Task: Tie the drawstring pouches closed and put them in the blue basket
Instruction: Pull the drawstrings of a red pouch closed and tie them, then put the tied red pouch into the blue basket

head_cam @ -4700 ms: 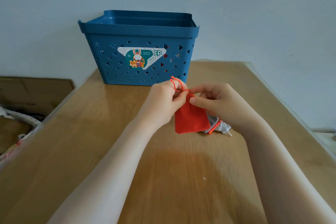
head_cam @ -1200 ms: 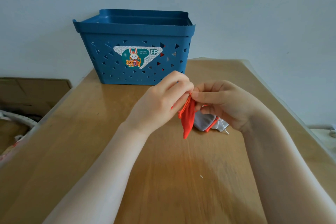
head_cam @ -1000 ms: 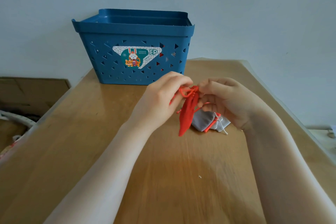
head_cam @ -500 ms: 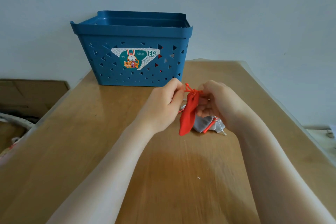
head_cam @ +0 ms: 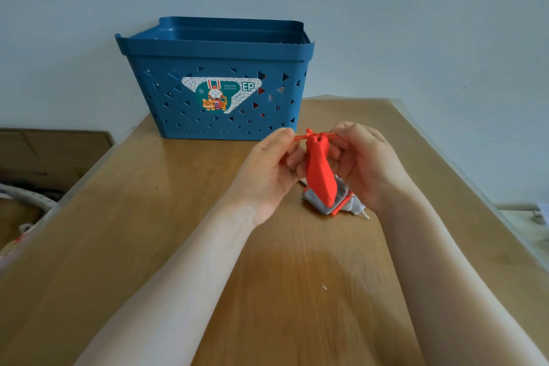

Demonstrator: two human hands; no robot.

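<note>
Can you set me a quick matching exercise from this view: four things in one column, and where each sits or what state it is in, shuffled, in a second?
Things:
1. red pouch
2. blue basket
3. grey pouches
4. red drawstring

Places or states:
A. lying in a heap on the table
B. hanging, raised off the table
C. pulled out sideways, an end in the left hand and in the right hand
D. standing at the table's far edge, by the wall

Pairs: 1-B, 2-D, 3-A, 4-C
</note>
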